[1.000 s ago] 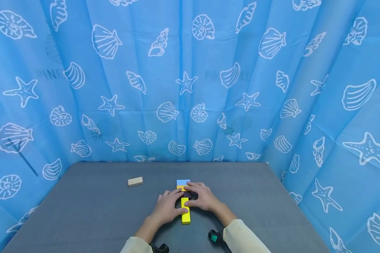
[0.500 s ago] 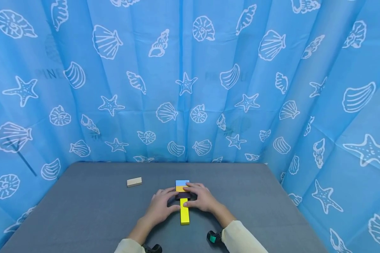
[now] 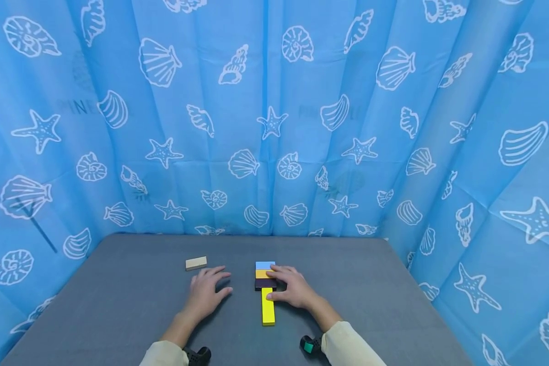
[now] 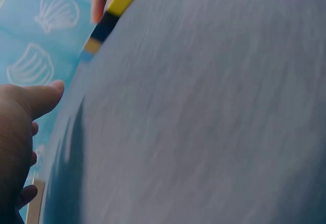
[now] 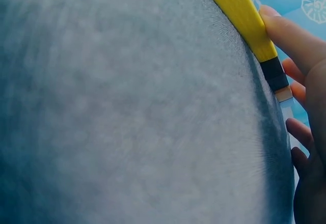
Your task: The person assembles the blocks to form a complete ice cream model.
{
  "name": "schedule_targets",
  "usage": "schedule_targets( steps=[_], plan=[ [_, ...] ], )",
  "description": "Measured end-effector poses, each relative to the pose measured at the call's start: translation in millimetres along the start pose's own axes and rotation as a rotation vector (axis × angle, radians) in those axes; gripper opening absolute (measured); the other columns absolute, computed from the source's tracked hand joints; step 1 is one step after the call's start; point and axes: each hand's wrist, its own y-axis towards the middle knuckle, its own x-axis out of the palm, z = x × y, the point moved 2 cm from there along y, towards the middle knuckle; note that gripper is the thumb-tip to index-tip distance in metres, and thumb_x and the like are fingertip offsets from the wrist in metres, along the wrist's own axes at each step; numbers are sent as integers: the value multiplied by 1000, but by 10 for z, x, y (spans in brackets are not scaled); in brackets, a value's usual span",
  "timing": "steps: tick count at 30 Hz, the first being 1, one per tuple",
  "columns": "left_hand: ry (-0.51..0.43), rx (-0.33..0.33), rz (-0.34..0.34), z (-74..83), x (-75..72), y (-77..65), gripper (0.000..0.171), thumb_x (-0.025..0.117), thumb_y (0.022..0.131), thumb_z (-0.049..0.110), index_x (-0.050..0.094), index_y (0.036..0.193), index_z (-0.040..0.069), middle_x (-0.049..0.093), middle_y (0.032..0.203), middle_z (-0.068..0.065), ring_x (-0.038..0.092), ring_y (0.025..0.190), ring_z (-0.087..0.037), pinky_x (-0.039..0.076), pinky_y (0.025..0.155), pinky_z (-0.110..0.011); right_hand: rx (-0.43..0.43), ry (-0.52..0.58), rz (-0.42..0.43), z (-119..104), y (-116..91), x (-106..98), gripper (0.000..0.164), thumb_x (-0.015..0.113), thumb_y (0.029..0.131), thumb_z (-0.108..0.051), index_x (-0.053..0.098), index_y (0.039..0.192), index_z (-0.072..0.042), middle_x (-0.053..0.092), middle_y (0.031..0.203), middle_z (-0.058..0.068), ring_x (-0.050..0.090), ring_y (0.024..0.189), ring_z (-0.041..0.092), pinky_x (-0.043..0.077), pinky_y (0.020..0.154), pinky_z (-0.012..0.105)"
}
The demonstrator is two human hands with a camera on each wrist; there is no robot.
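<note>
Blocks lie together on the grey table in the head view. A light blue block (image 3: 263,265), an orange block (image 3: 260,274) and a dark purple block (image 3: 265,283) sit crosswise side by side. From the dark one a long yellow block (image 3: 268,310) runs toward the person. My right hand (image 3: 297,290) rests on the right of this row, fingertips over the orange and light blue blocks, thumb at the yellow block. To the left, my left hand (image 3: 203,294) hovers with spread fingers and holds nothing. Just beyond it lies a plain wooden block (image 3: 195,263).
The grey cloth-covered table (image 3: 347,269) ends at a blue curtain (image 3: 270,168) with white shell prints, which also hangs along both sides. Dark wrist devices (image 3: 311,344) show below the sleeves.
My left hand has let go of the row of blocks and moved left, toward the wooden block. The right hand has stayed at the row.
</note>
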Motion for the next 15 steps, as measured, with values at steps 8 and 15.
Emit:
schedule_targets(
  steps=[8, 15],
  plan=[
    [102, 45, 0, -310, -161, 19, 41, 77, 83, 36, 70, 119, 19, 55, 137, -8, 43, 125, -34, 31, 96, -59, -7, 8, 1, -6, -20, 7, 66, 69, 84, -52, 54, 141, -22, 42, 151, -1, 33, 135, 31, 27, 105, 60],
    [169, 53, -22, -496, -305, 79, 48, 76, 83, 38, 67, 125, 16, 52, 140, -11, 40, 129, -38, 27, 98, -63, -8, 9, 3, -22, -19, 1, 67, 69, 84, -52, 54, 141, -22, 42, 150, 0, 33, 135, 31, 28, 104, 60]
  ],
)
